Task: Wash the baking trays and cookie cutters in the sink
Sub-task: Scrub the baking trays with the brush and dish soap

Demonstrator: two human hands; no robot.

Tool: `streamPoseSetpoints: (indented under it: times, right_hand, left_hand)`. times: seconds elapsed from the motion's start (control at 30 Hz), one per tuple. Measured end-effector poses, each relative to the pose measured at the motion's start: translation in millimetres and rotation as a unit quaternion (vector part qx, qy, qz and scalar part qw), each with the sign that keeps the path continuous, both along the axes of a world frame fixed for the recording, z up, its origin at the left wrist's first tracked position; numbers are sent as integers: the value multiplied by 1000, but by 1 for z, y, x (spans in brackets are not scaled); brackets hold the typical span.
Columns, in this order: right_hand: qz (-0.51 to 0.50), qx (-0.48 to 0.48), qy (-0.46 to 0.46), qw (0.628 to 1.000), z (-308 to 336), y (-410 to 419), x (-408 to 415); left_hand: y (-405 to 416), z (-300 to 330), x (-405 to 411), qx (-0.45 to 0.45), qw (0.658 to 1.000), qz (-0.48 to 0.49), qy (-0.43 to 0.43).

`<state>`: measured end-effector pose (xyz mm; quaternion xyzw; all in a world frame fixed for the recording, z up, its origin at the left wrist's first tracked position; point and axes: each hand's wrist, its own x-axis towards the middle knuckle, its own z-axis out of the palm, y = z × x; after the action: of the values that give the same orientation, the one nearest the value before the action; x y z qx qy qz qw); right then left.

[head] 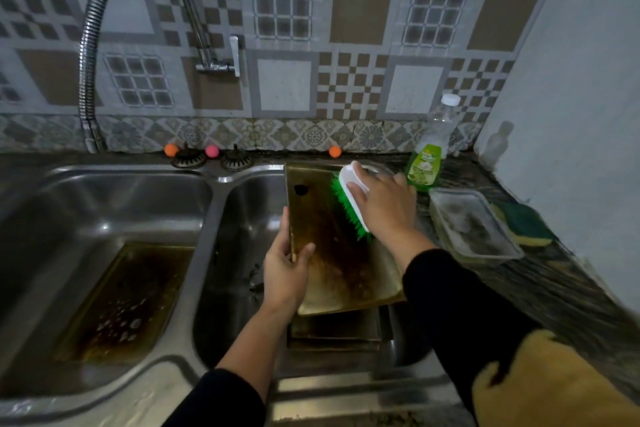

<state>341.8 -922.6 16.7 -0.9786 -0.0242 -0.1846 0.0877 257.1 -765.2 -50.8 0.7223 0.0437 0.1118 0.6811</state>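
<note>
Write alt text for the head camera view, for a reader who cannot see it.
A person's right hand scrubs a stained baking tray with a green-bristled brush over the right sink basin, the left hand gripping the tray's edge. Another dirty tray lies in the left basin.

lower tray (334,329) mostly hidden, bottle label (425,166) unreadable

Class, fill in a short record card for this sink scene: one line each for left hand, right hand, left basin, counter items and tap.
left hand: left hand grips the edge of the stained baking tray
right hand: right hand presses the green-bristled brush on that tray
left basin: second tray lying flat in the left basin
counter items: soap bottle, plastic container, sponge
tap: tap, no water visible
</note>
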Motion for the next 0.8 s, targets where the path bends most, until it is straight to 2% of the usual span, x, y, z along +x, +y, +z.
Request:
streamPoseSetpoints:
  times: [0.03,0.1,0.13,0.2,0.27,0.37,0.47,0.57,0.67,0.8]
  right_hand:
    - [16,22,15,1000,3,1,-1]
    - [53,160,46,985,-3,9,-23]
    - [63,224,38,972,-13,13,-39]
    - [74,278,13,958,-30,19,-69]
    - [66,293,14,954,-32,19,-67]
    - [48,294,15,954,-3,26,-25]
    - [76,276,-9,958,24,43,-1]
    - [119,256,25,959,10,53,-31]
    - [139,222,8,965,-20,56,-90]
    - [87,235,-11,968,0,65,-62]
  left_hand:
    - [0,1,1,-4,1000,4,-2]
    - [3,1,4,-8,1000,11,-10]
    - [5,1,4,-10,1000,12,-16]
    - [7,0,4,-14,1000,11,-22]
    - [7,-3,3,-19,1000,0,-19]
    - [-2,-2,-2,-13,999,-28,-23]
    - [-8,6,1,6,999,-30,-30]
    - [7,8,10,-5,1000,-3,-30]
    - [22,6,6,-6,999,18,-30]
    - [10,3,-6,-7,1000,3,-28]
